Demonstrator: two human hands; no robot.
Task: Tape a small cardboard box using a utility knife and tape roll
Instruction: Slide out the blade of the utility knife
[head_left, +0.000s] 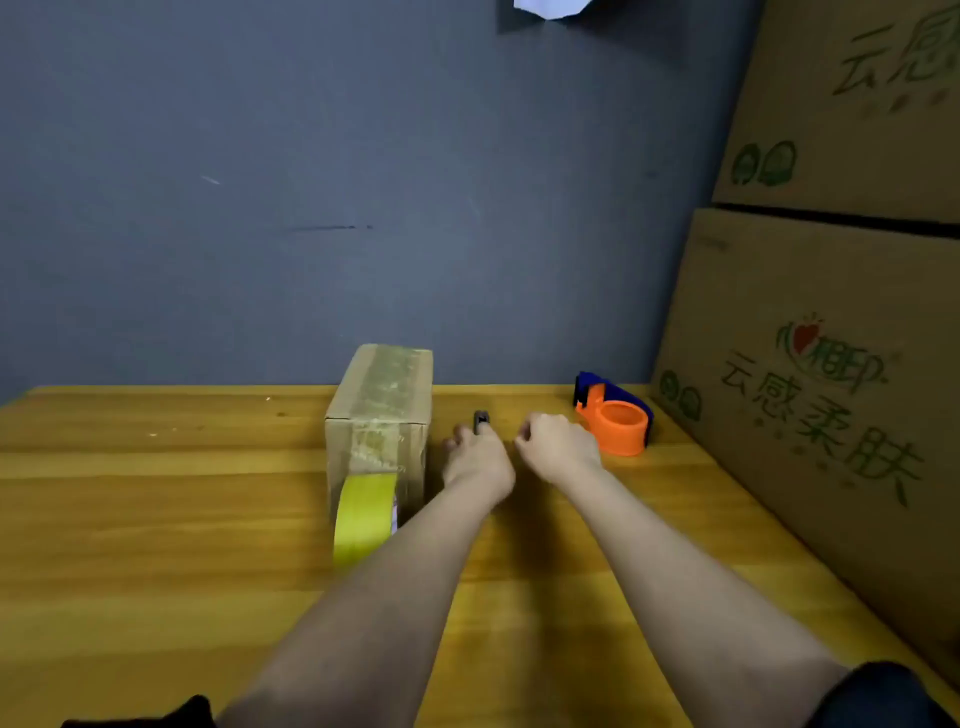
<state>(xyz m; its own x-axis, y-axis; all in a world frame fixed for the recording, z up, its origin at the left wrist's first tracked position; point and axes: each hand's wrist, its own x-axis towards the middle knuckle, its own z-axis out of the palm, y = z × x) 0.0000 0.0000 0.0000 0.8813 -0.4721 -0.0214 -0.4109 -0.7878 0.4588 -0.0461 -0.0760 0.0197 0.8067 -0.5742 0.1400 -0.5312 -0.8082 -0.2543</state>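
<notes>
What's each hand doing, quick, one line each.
Left hand: fingers curled on a small dark tool, likely the utility knife.
Right hand: fingers curled, holding nothing visible.

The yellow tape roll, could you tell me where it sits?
The yellow tape roll stands on edge against the small cardboard box, left of the left hand.

Storeroom: stacked printed cartons beside table

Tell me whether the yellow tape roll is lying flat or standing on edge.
On edge: the yellow tape roll stands upright on the table, against the small cardboard box.
</notes>
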